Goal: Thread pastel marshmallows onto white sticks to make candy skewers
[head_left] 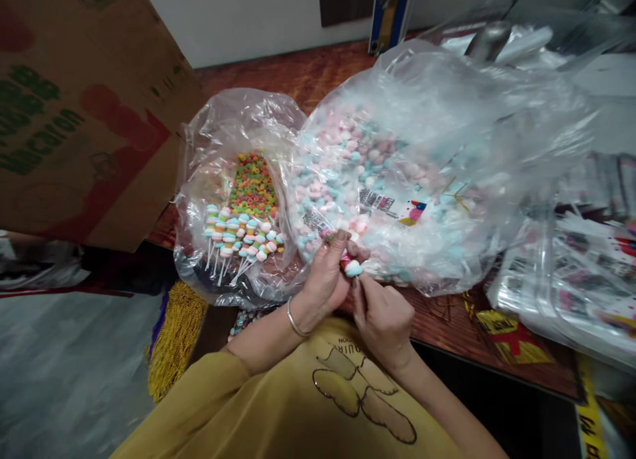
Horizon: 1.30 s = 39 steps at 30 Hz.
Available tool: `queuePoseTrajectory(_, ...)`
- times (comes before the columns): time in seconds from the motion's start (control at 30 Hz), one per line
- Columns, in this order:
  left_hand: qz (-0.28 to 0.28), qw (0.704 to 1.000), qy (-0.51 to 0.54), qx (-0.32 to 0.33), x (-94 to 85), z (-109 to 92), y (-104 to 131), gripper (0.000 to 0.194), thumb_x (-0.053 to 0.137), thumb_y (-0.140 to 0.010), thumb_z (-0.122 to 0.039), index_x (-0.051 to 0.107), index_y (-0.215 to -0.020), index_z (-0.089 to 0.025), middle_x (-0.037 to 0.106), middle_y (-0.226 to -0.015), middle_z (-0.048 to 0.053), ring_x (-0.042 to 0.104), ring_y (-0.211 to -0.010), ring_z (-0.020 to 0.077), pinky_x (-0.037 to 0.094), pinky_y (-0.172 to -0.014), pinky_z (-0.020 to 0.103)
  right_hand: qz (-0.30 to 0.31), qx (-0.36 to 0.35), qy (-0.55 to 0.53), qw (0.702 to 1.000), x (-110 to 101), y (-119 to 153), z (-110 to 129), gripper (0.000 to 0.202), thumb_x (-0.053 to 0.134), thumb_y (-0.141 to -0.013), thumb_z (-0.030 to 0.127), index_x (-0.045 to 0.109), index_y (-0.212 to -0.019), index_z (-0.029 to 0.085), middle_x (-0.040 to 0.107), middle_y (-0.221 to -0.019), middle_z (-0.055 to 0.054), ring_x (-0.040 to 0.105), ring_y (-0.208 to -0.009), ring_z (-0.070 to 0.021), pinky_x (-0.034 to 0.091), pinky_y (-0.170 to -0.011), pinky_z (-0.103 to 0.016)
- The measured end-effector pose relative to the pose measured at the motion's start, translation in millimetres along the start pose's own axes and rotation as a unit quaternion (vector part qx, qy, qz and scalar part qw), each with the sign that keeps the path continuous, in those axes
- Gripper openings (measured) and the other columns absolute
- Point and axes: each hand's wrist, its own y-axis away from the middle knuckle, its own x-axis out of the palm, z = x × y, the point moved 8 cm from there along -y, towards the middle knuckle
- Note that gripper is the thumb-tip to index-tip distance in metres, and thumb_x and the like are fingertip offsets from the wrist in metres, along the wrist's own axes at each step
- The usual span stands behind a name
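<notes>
In front of my shirt, my left hand (pixel 330 277) is closed around a marshmallow lollipop (pixel 353 268) inside a clear printed wrapper (pixel 320 224). Its blue and white end pokes out below the fingers. Just under that end, my right hand (pixel 385 316) pinches; the stick there is mostly hidden by the fingers. To the left, several marshmallow lollipops (pixel 243 237) lie in an open plastic bag (pixel 199 273) beside small colourful ring candies (pixel 254 184). Behind my hands, a large clear bag (pixel 422 267) holds pink, blue and white marshmallows (pixel 348 141). Another printed wrapper (pixel 392 206) lies on it.
A large cardboard box (pixel 89 114) stands at the left. Stacked printed wrappers (pixel 561 280) cover the right side of the wooden table (pixel 308 71). Gold twist ties (pixel 444 306) and a gold packet (pixel 514 340) lie near the front edge. A blue box (pixel 390 18) stands at the back.
</notes>
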Motion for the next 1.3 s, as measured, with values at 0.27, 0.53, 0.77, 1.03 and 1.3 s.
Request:
queuePoseTrajectory(0.27, -0.004, 0.999, 0.01, -0.048, -3.1, 5, 2, 0.053, 0.066, -0.081, -0.068, 0.066, -0.091, -0.016, 0.065, -0.069, 0.004, 0.071, -0.085, 0.0229, 0.056, -0.084, 0.038, 0.14, 0.3, -0.386, 0.861, 24, 9, -27, 0.035, 0.043, -0.104, 0.039, 0.067, -0.088, 0.019, 0.06, -0.062, 0.002, 0.055, -0.057, -0.0141, 0.041, -0.056, -0.025)
queuePoseTrajectory(0.53, -0.083, 0.995, 0.055, -0.014, -8.9, -11, -6, 0.045, 0.068, -0.083, -0.062, 0.061, -0.082, -0.018, 0.062, -0.069, 0.001, 0.07, -0.08, 0.0176, 0.057, -0.084, 0.034, 0.069, 0.145, -0.208, 0.965, 4, 5, -14, 0.023, 0.049, -0.101, 0.027, 0.068, -0.092, 0.019, 0.07, -0.07, -0.002, 0.06, -0.058, -0.0131, 0.042, -0.06, -0.025)
queuePoseTrajectory(0.77, -0.047, 0.997, 0.04, -0.043, -0.7, 15, 4, 0.047, 0.075, -0.077, -0.062, 0.057, -0.076, -0.018, 0.058, -0.063, -0.001, 0.069, -0.079, 0.0187, 0.056, -0.085, 0.036, 0.013, 0.029, -0.034, 0.999, 0, -5, -3, 0.025, 0.051, -0.101, 0.021, 0.067, -0.082, 0.017, 0.066, -0.061, -0.003, 0.055, -0.052, -0.0142, 0.036, -0.058, -0.029)
queuePoseTrajectory(1.03, 0.003, 1.0, 0.011, 0.014, -0.2, -5, -7, 0.04, 0.084, -0.075, -0.04, 0.067, -0.103, -0.016, 0.071, -0.09, 0.004, 0.069, -0.082, 0.0157, 0.053, -0.089, 0.035, 0.043, 0.144, -0.192, 0.97, 5, -5, -24, 0.018, 0.052, -0.101, 0.026, 0.068, -0.104, 0.019, 0.076, -0.089, -0.006, 0.07, -0.075, -0.0172, 0.05, -0.071, -0.027)
queuePoseTrajectory(1.3, 0.009, 0.999, -0.039, 0.033, 4.6, 1, -3, 0.038, 0.083, -0.076, -0.045, 0.064, -0.096, -0.018, 0.056, -0.064, -0.006, 0.058, -0.061, 0.0093, 0.052, -0.08, 0.029, 0.076, 0.112, -0.112, 0.985, 6, 4, -18, 0.024, 0.046, -0.103, 0.025, 0.065, -0.091, 0.017, 0.069, -0.066, -0.003, 0.061, -0.052, -0.0153, 0.036, -0.054, -0.026)
